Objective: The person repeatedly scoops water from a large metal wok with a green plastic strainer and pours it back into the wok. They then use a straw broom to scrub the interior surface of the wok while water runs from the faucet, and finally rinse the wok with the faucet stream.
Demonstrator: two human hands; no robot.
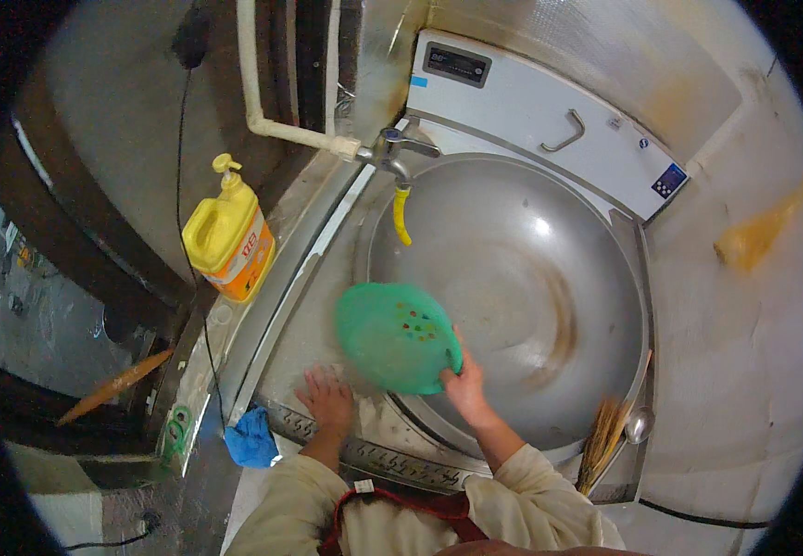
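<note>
My right hand (467, 386) grips the rim of a green plastic basket (381, 347) with a patch of holes in it. The basket is tilted above the left side of a large round steel wok (506, 229), over its rim and the metal stove top (304, 333). Brown streaks mark the inside of the wok. Fingers spread, my left hand (328, 399) rests palm down on the stove top, left of and below the basket. Nothing shows in it. A metal tap (391, 149) with a yellow spout tube (401, 215) hangs over the wok's upper left.
A yellow pump jug (231, 243) stands on the ledge at left, beside a hanging black cord (179, 153). A blue cloth (252, 438) lies at the near left corner. At the wok's lower right are a straw brush (599, 445) and a metal ladle (640, 424).
</note>
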